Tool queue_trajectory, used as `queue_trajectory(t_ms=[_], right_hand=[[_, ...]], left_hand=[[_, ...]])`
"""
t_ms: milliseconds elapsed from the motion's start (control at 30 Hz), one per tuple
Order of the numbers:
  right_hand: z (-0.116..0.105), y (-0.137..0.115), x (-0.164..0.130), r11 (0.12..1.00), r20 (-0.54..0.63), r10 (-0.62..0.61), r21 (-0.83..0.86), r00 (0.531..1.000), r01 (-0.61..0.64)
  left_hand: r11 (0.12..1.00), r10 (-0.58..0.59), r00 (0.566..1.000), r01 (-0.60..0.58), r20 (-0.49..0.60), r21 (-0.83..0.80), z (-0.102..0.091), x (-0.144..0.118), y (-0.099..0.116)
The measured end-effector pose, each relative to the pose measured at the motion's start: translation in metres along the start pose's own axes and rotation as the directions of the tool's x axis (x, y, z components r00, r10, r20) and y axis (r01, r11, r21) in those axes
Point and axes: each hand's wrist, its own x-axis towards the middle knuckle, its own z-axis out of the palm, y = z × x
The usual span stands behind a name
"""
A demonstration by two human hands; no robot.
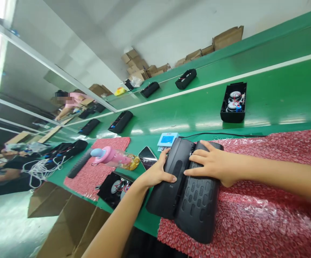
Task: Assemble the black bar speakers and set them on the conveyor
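Observation:
A black speaker housing (190,200) lies in two halves side by side on red bubble wrap (265,215) at the near edge of the green conveyor. My left hand (156,172) grips the left half, a smooth shell (162,193), thumb on top. My right hand (211,163) presses flat, fingers spread, on the right half, which has slotted grille openings (198,197). A black cable (225,134) runs from behind the housing to the right.
An open housing with two speaker drivers (233,102) rides the green belt (187,111). More black housings (185,79) sit farther along. A phone (147,156), a pink bottle (109,156), a blue-white box (167,139) and another open housing (116,186) lie left. A person works at far left.

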Motion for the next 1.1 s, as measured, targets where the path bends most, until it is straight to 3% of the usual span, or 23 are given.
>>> queue_trajectory(t_ms=[67, 133, 333, 533, 633, 700, 800, 833, 867, 900, 933, 1000, 1033, 1100], right_hand=[[-0.008, 0.0, 0.011, 0.996, 0.136, -0.063, -0.051, 0.989, 0.07], [-0.013, -0.001, 0.017, 0.99, 0.196, -0.087, -0.089, 0.977, 0.106], [-0.022, -0.006, 0.006, 0.981, 0.23, -0.12, -0.124, 0.966, 0.152], [-0.017, -0.01, -0.003, 0.987, 0.244, -0.112, -0.082, 0.963, 0.136], [-0.01, -0.019, -0.026, 0.966, 0.157, -0.125, -0.207, 0.98, 0.156], [-0.008, -0.023, -0.05, 0.906, 0.004, -0.176, -0.39, 0.984, 0.163], [-0.016, -0.016, -0.089, 0.792, -0.305, -0.249, -0.611, 0.919, 0.012], [-0.023, -0.01, -0.099, 0.822, -0.437, -0.162, -0.556, 0.885, -0.123], [-0.031, -0.002, -0.106, 0.861, -0.571, -0.01, -0.423, 0.821, -0.283], [-0.042, 0.009, -0.112, 0.859, -0.68, 0.19, -0.234, 0.708, -0.455], [-0.054, 0.021, -0.115, 0.796, -0.743, 0.386, -0.032, 0.547, -0.605], [-0.08, 0.052, -0.119, 0.554, -0.789, 0.582, 0.208, 0.196, -0.806], [-0.093, 0.071, -0.12, 0.439, -0.807, 0.583, 0.211, 0.098, -0.873], [-0.117, 0.11, -0.126, 0.135, -0.785, 0.62, 0.115, -0.007, -0.984]], left_hand=[[1.0, 0.015, 1.0, -0.015, -0.002, 0.017, 0.001, -0.001, 0.001], [0.999, 0.037, 0.999, -0.036, -0.009, 0.036, 0.002, -0.001, 0.001], [0.982, 0.087, 0.995, -0.078, -0.042, 0.173, 0.008, 0.001, 0.002], [0.986, 0.054, 0.997, -0.046, -0.052, 0.158, 0.008, 0.0, 0.005], [0.989, 0.058, 0.996, -0.049, -0.062, 0.143, 0.008, -0.002, 0.005], [0.99, 0.062, 0.996, -0.053, -0.067, 0.13, 0.008, -0.003, 0.005], [0.992, 0.068, 0.995, -0.059, -0.075, 0.113, 0.009, -0.005, 0.006], [0.992, 0.072, 0.994, -0.062, -0.083, 0.113, 0.009, -0.005, 0.006], [0.991, 0.072, 0.993, -0.062, -0.089, 0.114, 0.009, -0.006, 0.006], [0.992, 0.071, 0.993, -0.061, -0.093, 0.11, 0.009, -0.006, 0.006], [0.993, 0.068, 0.993, -0.058, -0.095, 0.103, 0.009, -0.007, 0.007], [0.995, 0.051, 0.995, -0.042, -0.086, 0.094, 0.009, -0.008, 0.008], [0.995, 0.044, 0.996, -0.037, -0.077, 0.093, 0.009, -0.008, 0.009], [0.995, 0.044, 0.997, -0.037, -0.069, 0.097, 0.009, -0.009, 0.01]])
